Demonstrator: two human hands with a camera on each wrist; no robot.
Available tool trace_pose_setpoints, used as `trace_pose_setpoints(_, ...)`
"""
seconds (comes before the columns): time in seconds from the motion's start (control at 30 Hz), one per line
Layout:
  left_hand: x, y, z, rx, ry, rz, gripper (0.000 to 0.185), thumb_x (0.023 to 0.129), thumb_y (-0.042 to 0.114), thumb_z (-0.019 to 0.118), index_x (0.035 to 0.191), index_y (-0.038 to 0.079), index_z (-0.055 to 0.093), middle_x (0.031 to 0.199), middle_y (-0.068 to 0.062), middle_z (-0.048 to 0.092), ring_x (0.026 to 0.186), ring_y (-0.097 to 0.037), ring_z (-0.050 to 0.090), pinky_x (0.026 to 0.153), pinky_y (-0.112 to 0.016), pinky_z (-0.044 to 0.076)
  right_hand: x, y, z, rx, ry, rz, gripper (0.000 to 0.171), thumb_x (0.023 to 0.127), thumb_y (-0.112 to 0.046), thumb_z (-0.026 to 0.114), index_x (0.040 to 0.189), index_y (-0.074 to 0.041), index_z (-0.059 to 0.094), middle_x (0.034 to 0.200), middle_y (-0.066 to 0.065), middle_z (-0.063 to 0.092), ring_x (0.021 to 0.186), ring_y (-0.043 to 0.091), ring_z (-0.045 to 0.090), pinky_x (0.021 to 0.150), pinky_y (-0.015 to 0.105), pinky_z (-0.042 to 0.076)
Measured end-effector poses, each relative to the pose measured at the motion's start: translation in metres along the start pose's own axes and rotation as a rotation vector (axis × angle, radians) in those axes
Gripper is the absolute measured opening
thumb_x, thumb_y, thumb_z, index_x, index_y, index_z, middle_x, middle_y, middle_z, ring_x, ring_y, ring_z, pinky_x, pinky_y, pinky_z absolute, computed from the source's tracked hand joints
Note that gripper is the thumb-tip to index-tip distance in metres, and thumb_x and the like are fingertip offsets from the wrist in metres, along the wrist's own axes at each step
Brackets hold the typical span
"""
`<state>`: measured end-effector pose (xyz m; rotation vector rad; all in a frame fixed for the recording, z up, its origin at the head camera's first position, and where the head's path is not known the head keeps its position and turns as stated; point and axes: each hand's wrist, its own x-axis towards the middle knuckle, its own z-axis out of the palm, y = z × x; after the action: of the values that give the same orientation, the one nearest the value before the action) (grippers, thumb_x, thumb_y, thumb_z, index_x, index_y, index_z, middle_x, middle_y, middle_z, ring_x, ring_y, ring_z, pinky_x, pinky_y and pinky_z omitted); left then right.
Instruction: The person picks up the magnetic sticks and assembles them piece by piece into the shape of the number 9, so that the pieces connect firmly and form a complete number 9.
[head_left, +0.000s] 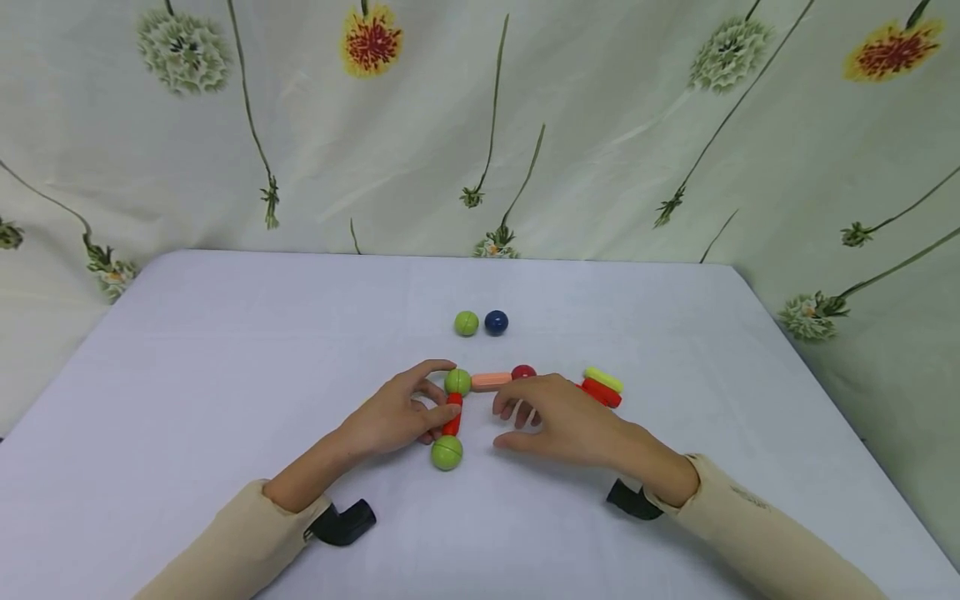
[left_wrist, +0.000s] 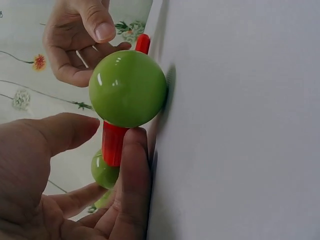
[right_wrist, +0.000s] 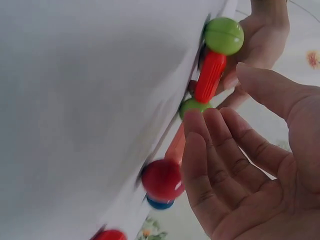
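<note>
Curled about a red toy rod, my left hand has its thumb over the rod and a fingertip at the far green ball. A near green ball stands at the rod's other end, large in the left wrist view. From the far green ball an orange rod runs right to a red ball. My right hand hovers just right of the red rod, fingers loosely bent, nothing in them. In the right wrist view its palm is bare, and the left fingers are partly hidden.
Behind the joined pieces sit a loose green ball and a dark blue ball. A yellow-green rod and red rods lie beyond my right hand, partly covered by it. Flowered cloth hangs behind the white table.
</note>
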<state>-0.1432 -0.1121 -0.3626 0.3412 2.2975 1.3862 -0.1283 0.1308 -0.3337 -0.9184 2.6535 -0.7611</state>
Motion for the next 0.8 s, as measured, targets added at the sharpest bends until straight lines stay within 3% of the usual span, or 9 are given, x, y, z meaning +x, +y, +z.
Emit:
trace_pose_setpoints(0.23, -0.004, 0.002, -0.007, 0.058, -0.08, -0.053, 0.077, 0.078, 0.043, 0.073, 0.141, 0.034, 0.03, 0.13, -0.002, 0.041, 0.075, -0.014, 0.067, 0.084, -0.033, 0.044, -0.016, 0.023, -0.012, -0.036, 0.102, 0.057, 0.029, 0.08, -0.034, 0.074, 0.102, -0.017, 0.064, 0.094, -0.008, 0.065, 0.078, 0.003, 0.059, 0.07, 0.023, 0.052)
trace_pose_setpoints(0.37, -0.007, 0.003, -0.014, 0.077, -0.16, 0.0, 0.088, 0.072, 0.044, 0.078, 0.142, 0.038, 0.026, 0.142, 0.003, 0.024, 0.083, -0.011, 0.069, 0.093, -0.036, 0.039, -0.024, 0.034, -0.021, -0.065, 0.137, 0.098, 0.03, 0.08, -0.033, 0.073, 0.104, -0.017, 0.065, 0.095, -0.007, 0.065, 0.078, 0.005, 0.058, 0.069, 0.022, 0.05)
trace_pose_setpoints(0.53, -0.008, 0.003, -0.02, 0.068, -0.271, 0.086, 0.091, 0.068, 0.031, 0.084, 0.141, 0.036, 0.029, 0.149, 0.008, 0.009, 0.091, -0.015, 0.067, 0.088, -0.031, 0.049, -0.03, 0.049, -0.03, -0.101, 0.162, 0.151, 0.028, 0.08, -0.031, 0.073, 0.104, -0.018, 0.065, 0.09, -0.007, 0.064, 0.073, 0.006, 0.056, 0.065, 0.021, 0.048)
trace_pose_setpoints(0.8, -0.007, 0.003, -0.018, 0.132, -0.287, 0.142, 0.098, 0.066, 0.026, 0.086, 0.143, 0.033, 0.026, 0.153, 0.008, 0.008, 0.089, -0.016, 0.063, 0.082, -0.03, 0.053, -0.031, 0.064, -0.035, -0.109, 0.161, 0.164, 0.026, 0.08, -0.02, 0.073, 0.105, -0.015, 0.065, 0.089, -0.005, 0.063, 0.07, 0.007, 0.054, 0.063, 0.022, 0.047)
